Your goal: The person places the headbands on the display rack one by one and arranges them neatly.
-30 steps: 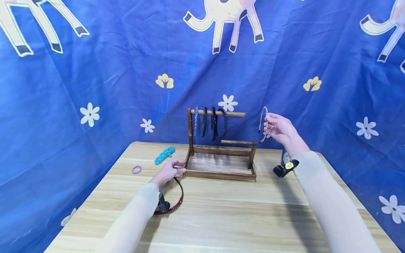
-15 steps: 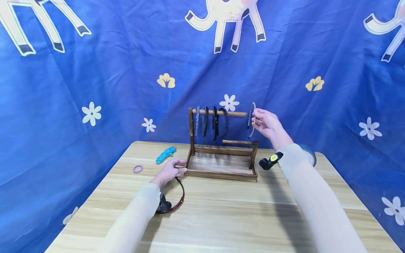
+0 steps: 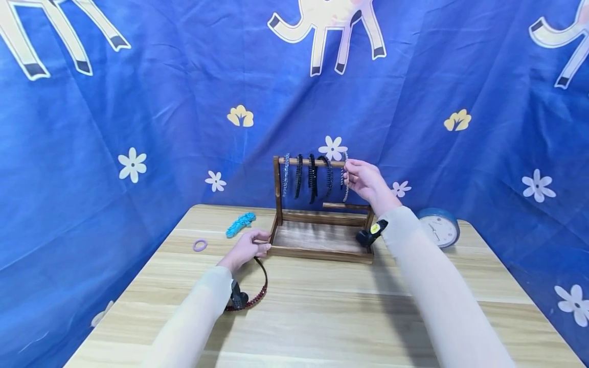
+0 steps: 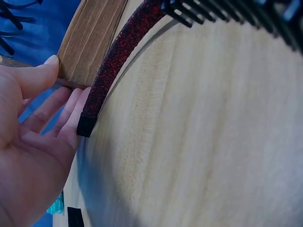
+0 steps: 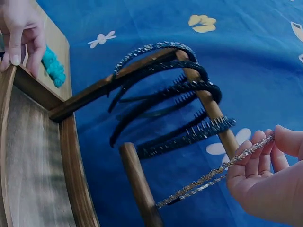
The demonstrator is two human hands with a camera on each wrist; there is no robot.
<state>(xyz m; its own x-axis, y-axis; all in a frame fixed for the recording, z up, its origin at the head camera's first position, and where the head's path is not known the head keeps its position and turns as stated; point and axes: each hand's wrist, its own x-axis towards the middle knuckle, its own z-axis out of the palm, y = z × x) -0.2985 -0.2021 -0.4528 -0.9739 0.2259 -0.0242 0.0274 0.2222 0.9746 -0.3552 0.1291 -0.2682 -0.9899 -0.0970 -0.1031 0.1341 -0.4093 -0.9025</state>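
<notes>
My right hand (image 3: 365, 181) pinches a thin silver beaded headband (image 5: 203, 178) between thumb and fingers. That headband stands at the free right end of the upper bar of a wooden stand (image 3: 317, 237), with its two arms pointing down. Several dark glittery headbands (image 3: 313, 179) hang further left on the same bar. My left hand (image 3: 244, 250) grips the front left corner of the stand's tray, thumb on the rim and fingers beside it. Under my left wrist a dark red beaded headband (image 4: 120, 45) lies on the table, partly hidden by the wrist camera in the head view.
Left of the stand lie a blue bundle of cord (image 3: 241, 225) and a lilac ring (image 3: 200, 245). A round blue-rimmed clock (image 3: 439, 228) stands at the back right of the table, partly behind my right sleeve. A blue patterned cloth (image 3: 184, 128) hangs around the table.
My right hand has carried the silver headband leftward from beyond the stand to the upper bar's end. The clock has come into view behind the sleeve. My left hand stays at the tray corner.
</notes>
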